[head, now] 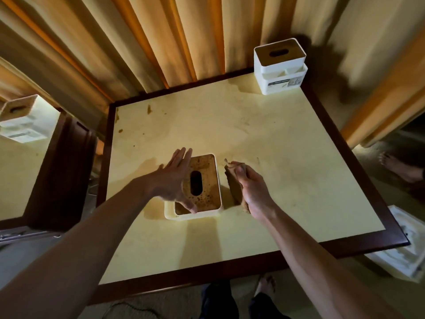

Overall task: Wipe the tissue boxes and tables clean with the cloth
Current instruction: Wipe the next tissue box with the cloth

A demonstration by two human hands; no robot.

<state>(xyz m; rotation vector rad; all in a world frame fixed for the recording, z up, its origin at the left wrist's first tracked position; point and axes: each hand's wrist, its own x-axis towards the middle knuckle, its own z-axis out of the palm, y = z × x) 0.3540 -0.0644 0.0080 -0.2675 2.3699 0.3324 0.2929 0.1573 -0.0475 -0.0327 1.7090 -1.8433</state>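
Three tissue boxes show from your head camera, one of them blurred and partly cut off.

- At the far left edge, a blurred tissue box [19,118] sits on a second table [16,171]; that table runs out of the picture and its details are hard to make out.
- Your left hand [173,180] lies flat with straight fingers on the left side of the near tissue box [199,188], covering part of its top; the thumb tip reaches the near rim.
- That box stands near the middle of the cream table [276,157], its brown lid spotted with stains around the dark slot.
- Brown stains [149,109] mark the table's far left part.
- Your right hand [249,185] grips the cloth [234,187], bunched, just right of the box; whether the cloth touches the box you cannot tell, and the hand hides much of it.
- At the far right corner stands a white tissue box [280,65] with a label too small to read.
- By the right edge a bare foot [397,166] is partly hidden in shadow.
- Low at the right, a white object [404,256] on the floor is cut off and unclear.
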